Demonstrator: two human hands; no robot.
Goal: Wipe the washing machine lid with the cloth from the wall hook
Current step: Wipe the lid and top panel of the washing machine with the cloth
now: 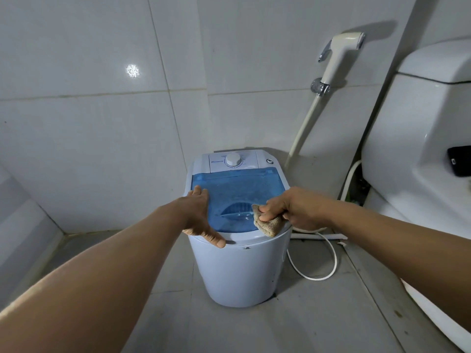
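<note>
on translucent blue lid (237, 189): tan coarse-weave cloth (269, 223), bunched

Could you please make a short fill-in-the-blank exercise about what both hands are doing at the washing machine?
1. The right hand pinches a tan ____ at the lid's right edge.
2. The left hand rests on the ____ side of the blue lid.
3. The white dial sits ____ the lid.

Missing words: cloth; left; behind
</note>
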